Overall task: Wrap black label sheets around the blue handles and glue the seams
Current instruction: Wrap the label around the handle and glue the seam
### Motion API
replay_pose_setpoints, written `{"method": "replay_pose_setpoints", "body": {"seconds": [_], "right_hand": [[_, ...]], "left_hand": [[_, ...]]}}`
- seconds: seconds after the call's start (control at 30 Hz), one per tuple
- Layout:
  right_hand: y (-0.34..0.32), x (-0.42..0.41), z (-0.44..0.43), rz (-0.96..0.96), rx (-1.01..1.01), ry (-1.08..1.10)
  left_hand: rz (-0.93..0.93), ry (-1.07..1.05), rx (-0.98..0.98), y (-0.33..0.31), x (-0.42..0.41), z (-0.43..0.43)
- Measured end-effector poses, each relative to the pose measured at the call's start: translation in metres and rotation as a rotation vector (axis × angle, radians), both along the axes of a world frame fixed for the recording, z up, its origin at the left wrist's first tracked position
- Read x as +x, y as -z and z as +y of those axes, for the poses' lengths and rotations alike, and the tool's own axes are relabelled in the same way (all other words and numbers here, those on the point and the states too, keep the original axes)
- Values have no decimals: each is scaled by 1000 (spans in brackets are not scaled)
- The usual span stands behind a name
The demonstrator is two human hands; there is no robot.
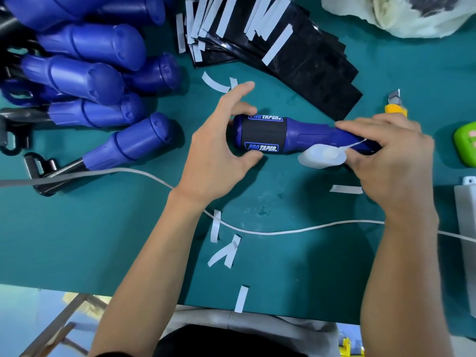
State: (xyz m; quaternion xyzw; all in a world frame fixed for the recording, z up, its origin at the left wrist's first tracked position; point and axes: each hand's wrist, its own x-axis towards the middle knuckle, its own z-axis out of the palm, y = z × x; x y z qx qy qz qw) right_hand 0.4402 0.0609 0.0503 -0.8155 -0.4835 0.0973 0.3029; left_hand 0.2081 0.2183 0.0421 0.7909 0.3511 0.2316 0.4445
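A blue handle point(309, 136) lies sideways at the table's middle, with a black label sheet point(262, 134) printed PRO TAPER wrapped round its thick left end. My left hand point(219, 148) curls round that wrapped end, thumb below and fingers above. My right hand point(386, 155) grips the handle's narrow right end and also holds a small white glue bottle point(322, 157) with a thin nozzle against it. A fanned stack of black label sheets point(296, 52) with white backing strips lies at the back.
Several bare blue handles point(98, 81) with metal hooks are piled at the left. A white cable point(257, 230) runs across the green mat point(103, 240). Peeled white strips point(224, 251) litter it. A yellow utility knife point(396, 106), a green object point(466, 145) and a plastic bag point(401, 14) sit at the right.
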Motion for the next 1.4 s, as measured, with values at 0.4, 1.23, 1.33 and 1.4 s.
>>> {"method": "replay_pose_setpoints", "body": {"seconds": [0.4, 1.23, 1.33, 1.4], "right_hand": [[2, -6, 4, -87, 68, -52], [4, -7, 5, -34, 76, -43], [3, -7, 5, -15, 81, -54], [3, -6, 5, -1, 88, -54]], "left_hand": [[-84, -298, -193, 0, 16, -11], [54, -322, -58, -2, 26, -15], [-78, -260, -165, 2, 10, -3], [-120, -216, -237, 5, 4, 4]]}}
